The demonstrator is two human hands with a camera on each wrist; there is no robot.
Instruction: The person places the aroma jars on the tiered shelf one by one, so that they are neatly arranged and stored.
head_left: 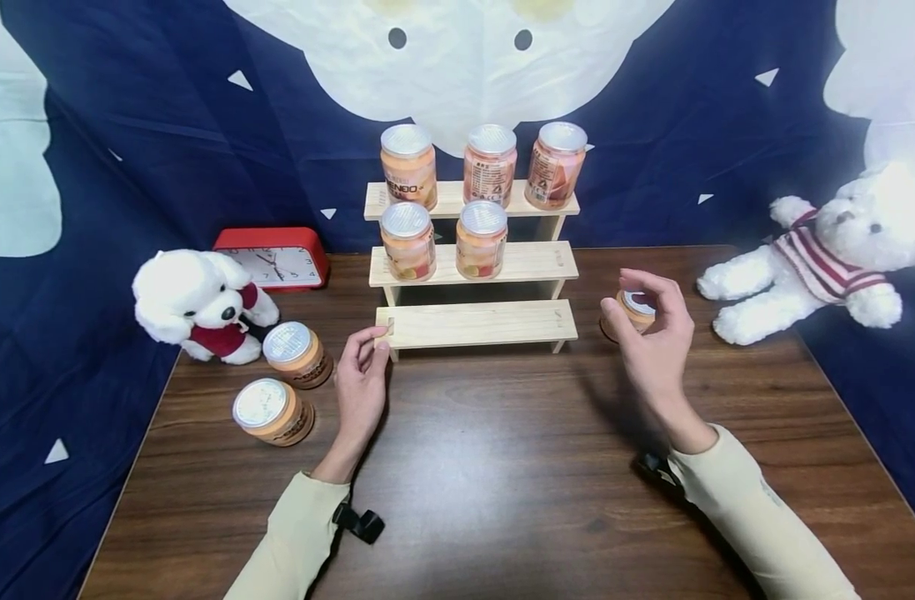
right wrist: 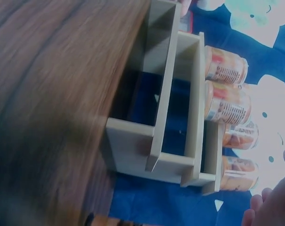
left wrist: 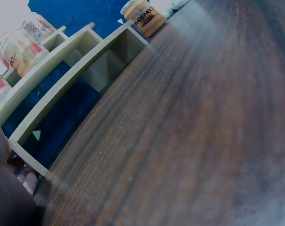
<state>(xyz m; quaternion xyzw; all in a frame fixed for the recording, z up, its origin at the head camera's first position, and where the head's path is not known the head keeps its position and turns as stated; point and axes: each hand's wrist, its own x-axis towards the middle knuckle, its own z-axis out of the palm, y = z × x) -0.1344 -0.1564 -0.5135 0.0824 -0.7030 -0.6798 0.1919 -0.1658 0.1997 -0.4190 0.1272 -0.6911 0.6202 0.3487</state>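
Observation:
A three-step light wooden display shelf [head_left: 476, 325] stands on the table. My left hand [head_left: 361, 390] holds the left end of its lowest step between thumb and fingers; in the left wrist view the fingertips [left wrist: 29, 179] show beside the end leg. My right hand [head_left: 662, 354] is raised right of the shelf, thumb and fingers curved apart with nothing between them. Partly hidden behind that hand, a jar with orange contents [head_left: 639, 315] stands on the table. Two jars [head_left: 406, 246] [head_left: 482, 242] stand on the middle step, and three [head_left: 409, 167] [head_left: 491, 171] [head_left: 557, 167] on the top one.
Two more jars [head_left: 298, 357] [head_left: 275, 414] stand left of my left hand. Behind them are a white plush dog [head_left: 202, 300] and a red clock [head_left: 277, 258]. A plush bear [head_left: 825, 250] sits at the right. A dark blue cloth [head_left: 202, 125] hangs behind the table.

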